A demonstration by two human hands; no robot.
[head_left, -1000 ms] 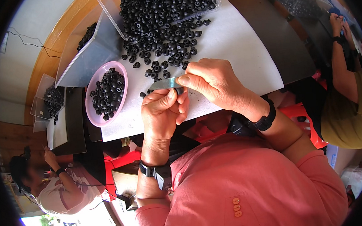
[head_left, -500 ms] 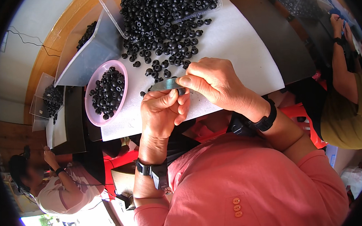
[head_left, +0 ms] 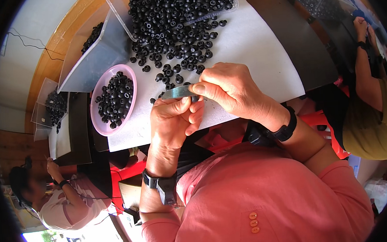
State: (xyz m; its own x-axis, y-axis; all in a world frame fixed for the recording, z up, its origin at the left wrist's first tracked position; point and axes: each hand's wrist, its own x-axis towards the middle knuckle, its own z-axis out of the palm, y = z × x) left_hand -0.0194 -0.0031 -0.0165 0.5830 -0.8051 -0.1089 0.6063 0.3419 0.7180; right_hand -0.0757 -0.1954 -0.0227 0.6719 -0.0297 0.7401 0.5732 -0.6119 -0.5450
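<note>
My right hand (head_left: 229, 90) is closed around a knife whose short metal blade (head_left: 177, 92) points left. Its thumb presses near the blade, over a small round black piece (head_left: 195, 98) pinched in the fingers of my left hand (head_left: 171, 120). The blade lies across that piece and hides part of it. Just beyond my hands, loose black pieces (head_left: 179, 79), round with a hole in them, spread over the white tabletop (head_left: 260, 50). They spill from a large heap (head_left: 174, 20) at a clear plastic bin. To the left stands a pink bowl (head_left: 95, 118) with more such pieces in it.
A second translucent bin (head_left: 96, 60) stands beside the bowl. At the left a person (head_left: 70, 199) sits at another table with clear boxes (head_left: 46, 103). Another person (head_left: 366, 119) works at the right, near a bin of dark pieces (head_left: 312, 0). A red stool (head_left: 320, 124) shows under the table.
Almost nothing differs. My left wrist has shifted slightly to the left, and the knife blade has tilted a little over the black piece.
</note>
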